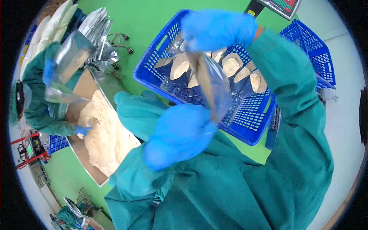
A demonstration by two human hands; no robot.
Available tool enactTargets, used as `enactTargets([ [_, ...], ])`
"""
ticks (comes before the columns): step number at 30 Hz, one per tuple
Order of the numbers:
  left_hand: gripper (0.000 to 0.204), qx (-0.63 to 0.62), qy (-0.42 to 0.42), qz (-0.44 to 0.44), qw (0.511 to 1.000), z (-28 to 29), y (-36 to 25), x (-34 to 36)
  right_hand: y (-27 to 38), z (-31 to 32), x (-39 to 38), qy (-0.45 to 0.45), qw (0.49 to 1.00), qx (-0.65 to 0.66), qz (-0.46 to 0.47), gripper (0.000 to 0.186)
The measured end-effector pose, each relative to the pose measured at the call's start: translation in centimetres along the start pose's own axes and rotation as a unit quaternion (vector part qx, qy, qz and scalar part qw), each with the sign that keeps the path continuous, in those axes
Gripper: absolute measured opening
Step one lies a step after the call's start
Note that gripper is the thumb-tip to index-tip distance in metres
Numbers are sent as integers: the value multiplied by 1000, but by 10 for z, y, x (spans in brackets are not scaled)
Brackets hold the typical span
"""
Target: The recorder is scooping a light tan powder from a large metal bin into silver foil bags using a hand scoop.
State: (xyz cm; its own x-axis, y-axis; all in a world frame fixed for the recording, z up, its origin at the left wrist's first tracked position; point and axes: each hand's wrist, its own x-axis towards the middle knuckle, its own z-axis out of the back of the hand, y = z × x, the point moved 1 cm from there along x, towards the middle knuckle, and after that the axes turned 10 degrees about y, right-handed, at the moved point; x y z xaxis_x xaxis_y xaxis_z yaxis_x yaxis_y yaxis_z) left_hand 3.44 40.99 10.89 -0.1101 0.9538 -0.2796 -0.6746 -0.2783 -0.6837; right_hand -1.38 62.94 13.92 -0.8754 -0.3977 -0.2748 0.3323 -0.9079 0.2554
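Observation:
In front of me a silver foil pouch (220,92) hangs between both hands, tilted and smeared by motion. My left hand (180,134), in a blue glove, is closed on its lower, near end. Its far end is gripped by my right hand (220,30), also blue-gloved, over the blue crate's far rim. What the pouch holds is hidden. Beneath it stands a blue plastic crate (251,135) with slotted walls. Several open foil pouches (232,66) filled with pale powder stand upright in a row inside the crate.
At left a metal trough (85,163) holds a heap of pale powder (101,134). A co-worker (40,88) leans over it with a foil pouch and one hand in the powder. Foil pouches (97,34) lie stacked beyond. A scale (281,7) and another blue crate (320,57) stand far right.

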Motion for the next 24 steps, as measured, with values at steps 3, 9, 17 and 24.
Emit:
enactTargets([
  [3, 32, -7, 135, 61, 989, -70, 17, 72, -47, -104, -5, 61, 996, 16, -60, 21],
  [9, 30, 97, 229, 258, 934, -162, 152, 172, -115, -272, 15, 40, 947, 23, -317, 25],
  [17, 22, 90, 190, 315, 926, -152, 196, 193, -140, -319, 19, 7, 929, 20, -370, 27],
  [24, 20, 52, -366, 135, 919, -14, 142, 15, -135, -327, 15, 22, 921, 41, -388, 25],
])
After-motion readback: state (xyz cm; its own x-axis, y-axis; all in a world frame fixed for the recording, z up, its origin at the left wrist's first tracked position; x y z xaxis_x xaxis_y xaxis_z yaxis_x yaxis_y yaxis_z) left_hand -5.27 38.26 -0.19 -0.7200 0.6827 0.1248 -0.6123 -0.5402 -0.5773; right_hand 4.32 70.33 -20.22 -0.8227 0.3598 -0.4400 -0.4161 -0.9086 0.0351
